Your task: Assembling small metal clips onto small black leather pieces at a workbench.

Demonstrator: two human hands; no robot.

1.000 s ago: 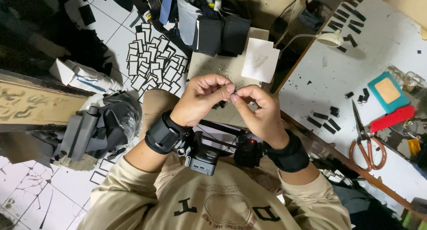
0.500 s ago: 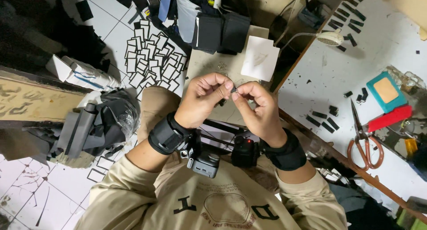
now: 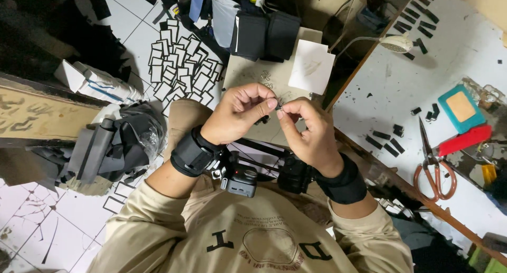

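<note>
Centrally, left hand (image 3: 240, 113) and right hand (image 3: 309, 133) fingertips pinched together on tiny dark piece (image 3: 279, 107), possibly metal clip.

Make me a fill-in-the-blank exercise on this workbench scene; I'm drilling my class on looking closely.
1. The scissors on the white table have ___ handles.
2. Both wrists wear ___ straps.
3. The left hand and right hand pinch a tiny part between their ___.
4. The white desk lamp stands on the person's ___ side.

Missing words: orange; black; fingertips; right
</note>
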